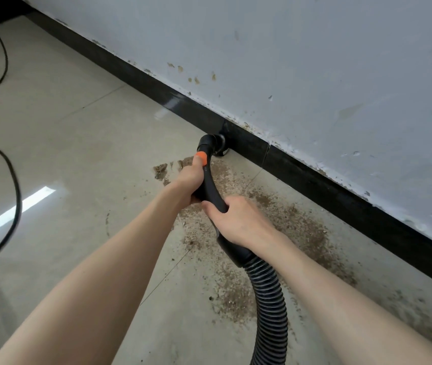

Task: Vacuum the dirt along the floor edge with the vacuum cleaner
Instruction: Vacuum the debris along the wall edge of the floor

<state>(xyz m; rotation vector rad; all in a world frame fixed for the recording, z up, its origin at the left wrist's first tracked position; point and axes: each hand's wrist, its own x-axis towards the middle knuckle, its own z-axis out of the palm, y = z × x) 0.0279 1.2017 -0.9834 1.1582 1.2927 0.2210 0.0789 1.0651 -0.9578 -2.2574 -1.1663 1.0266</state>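
Against the skirting, both hands (191, 180) (238, 219) wrapped round the vacuum handle (211, 185).

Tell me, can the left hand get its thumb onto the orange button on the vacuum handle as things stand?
Probably yes. The left hand grips the vacuum handle just below the orange button, and its thumb appears to rest against it already, with nothing between them.

A scuffed pale wall (315, 61) is running from far left to near right above a black baseboard (315, 180). Light is glaring on the beige tiled floor (78, 127) at left.
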